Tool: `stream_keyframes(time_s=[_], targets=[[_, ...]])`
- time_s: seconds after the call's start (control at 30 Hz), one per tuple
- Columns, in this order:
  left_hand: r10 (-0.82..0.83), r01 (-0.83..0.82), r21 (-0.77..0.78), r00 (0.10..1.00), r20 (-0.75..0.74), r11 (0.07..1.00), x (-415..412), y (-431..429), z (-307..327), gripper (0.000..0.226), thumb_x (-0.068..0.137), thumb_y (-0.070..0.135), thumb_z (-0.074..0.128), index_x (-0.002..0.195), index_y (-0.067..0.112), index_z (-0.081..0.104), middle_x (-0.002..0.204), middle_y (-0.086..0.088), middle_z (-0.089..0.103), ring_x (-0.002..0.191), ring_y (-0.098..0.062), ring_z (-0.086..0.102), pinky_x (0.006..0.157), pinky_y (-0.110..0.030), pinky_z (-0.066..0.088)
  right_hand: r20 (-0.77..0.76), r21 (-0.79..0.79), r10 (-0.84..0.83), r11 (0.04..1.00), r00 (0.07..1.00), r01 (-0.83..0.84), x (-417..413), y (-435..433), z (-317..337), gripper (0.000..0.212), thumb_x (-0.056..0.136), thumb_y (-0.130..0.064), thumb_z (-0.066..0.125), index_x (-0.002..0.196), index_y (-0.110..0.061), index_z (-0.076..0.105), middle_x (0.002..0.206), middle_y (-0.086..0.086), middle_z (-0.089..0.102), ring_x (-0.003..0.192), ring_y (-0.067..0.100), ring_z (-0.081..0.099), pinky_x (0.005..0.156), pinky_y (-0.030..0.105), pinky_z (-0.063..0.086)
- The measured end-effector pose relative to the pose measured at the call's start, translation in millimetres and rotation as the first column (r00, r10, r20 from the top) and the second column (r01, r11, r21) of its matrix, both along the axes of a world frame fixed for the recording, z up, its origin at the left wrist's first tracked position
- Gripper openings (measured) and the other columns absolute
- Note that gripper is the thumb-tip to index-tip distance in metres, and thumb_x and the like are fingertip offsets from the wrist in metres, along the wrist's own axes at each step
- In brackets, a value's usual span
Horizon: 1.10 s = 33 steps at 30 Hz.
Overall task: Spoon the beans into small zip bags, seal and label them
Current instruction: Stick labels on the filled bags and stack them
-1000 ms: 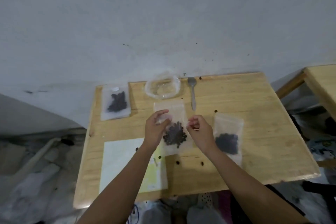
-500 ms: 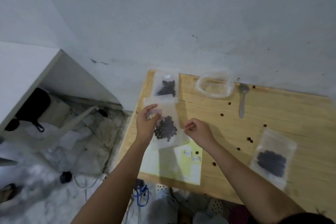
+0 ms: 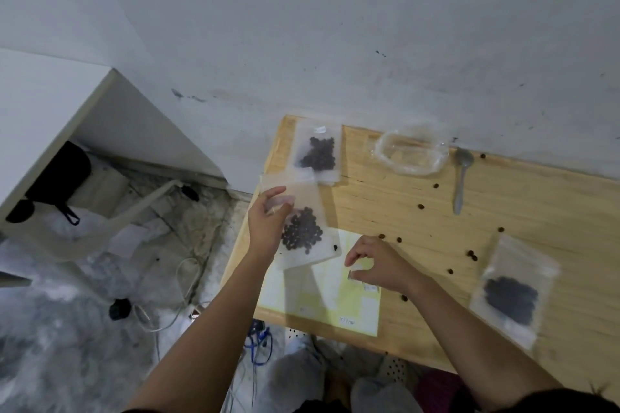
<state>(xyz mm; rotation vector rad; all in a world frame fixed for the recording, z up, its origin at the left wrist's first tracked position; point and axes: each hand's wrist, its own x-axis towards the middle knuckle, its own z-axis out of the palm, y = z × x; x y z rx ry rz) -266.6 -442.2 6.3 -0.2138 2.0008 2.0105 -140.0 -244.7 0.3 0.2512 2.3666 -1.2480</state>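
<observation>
Zip bag [image 3: 318,204] of beans [image 3: 302,233], likely light and limp: left hand [image 3: 268,228] grips near its top; right hand [image 3: 375,265] pinches a label [image 3: 352,275].

Looked like a spare room in a home used as a makeshift work corner, small wood table [image 3: 503,211] at 3 o'clock pushed vs scuffed white wall [image 3: 335,27] at 12, dusty concrete floor [image 3: 67,329] w/ loose cables [image 3: 161,318] at 7, white cabinet [image 3: 50,94] w/ black bag [image 3: 63,171] at 9.
</observation>
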Motion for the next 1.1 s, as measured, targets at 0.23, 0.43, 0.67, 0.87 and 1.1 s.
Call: stream_keyframes(time_s=[0.23,0.43,0.67,0.87,1.1], targets=[[-0.024,0.023,-0.021,1.000,-0.007,1.000,3.1,9.8,-1.7,0.029,0.079,0.013,0.072,0.093,0.039,0.068,0.104,-0.003,0.069,0.105,-0.031,0.063,0.093,-0.052,0.049,-0.053,0.023,0.032,0.999,0.998,-0.031,2.8,-2.2,-2.9,0.013,0.077,-0.018,0.075,0.075,-0.027,0.067,0.093,-0.005,0.053,0.094,0.007,0.050,0.080,0.010,0.037],[-0.049,0.050,-0.024,0.999,0.004,0.998,2.1,15.4,6.3,0.030,0.080,0.011,0.071,0.092,0.038,0.068,0.107,-0.006,0.068,0.106,-0.031,0.062,0.093,-0.051,0.049,0.005,-0.123,-0.170,0.978,0.985,0.169,-7.1,4.8,9.4,0.005,0.087,-0.010,0.061,0.083,-0.009,0.061,0.084,0.004,0.063,0.078,0.017,0.062,0.076,0.034,0.052],[-0.167,0.167,0.002,0.985,-0.044,0.986,-2.0,24.0,24.5,0.032,0.080,0.006,0.069,0.098,0.032,0.066,0.109,-0.006,0.069,0.101,-0.028,0.065,0.091,-0.049,0.052,-0.120,-0.283,-0.500,0.845,0.858,0.453,-47.8,11.9,53.9,0.003,0.085,-0.005,0.064,0.085,-0.008,0.063,0.079,0.002,0.063,0.073,0.014,0.061,0.064,0.015,0.051],[-0.268,0.270,0.046,0.962,-0.056,0.962,1.7,37.3,39.8,0.034,0.081,0.003,0.070,0.105,0.025,0.062,0.114,-0.001,0.067,0.098,-0.023,0.067,0.075,-0.025,0.055,-0.176,-0.294,-0.539,0.827,0.824,0.479,-79.0,2.0,71.7,0.012,0.081,-0.010,0.070,0.093,-0.014,0.069,0.084,0.005,0.068,0.081,0.017,0.065,0.078,0.024,0.054],[-0.389,0.393,0.147,0.920,-0.050,0.908,1.1,44.0,57.4,0.045,0.081,-0.013,0.059,0.107,0.024,0.061,0.113,0.000,0.066,0.106,-0.028,0.064,0.065,-0.016,0.048,-0.288,-0.165,-0.524,0.852,0.802,0.497,-94.4,-6.7,80.7,0.005,0.078,-0.013,0.074,0.082,-0.014,0.071,0.077,-0.010,0.066,0.074,0.008,0.061,0.066,0.010,0.045]])
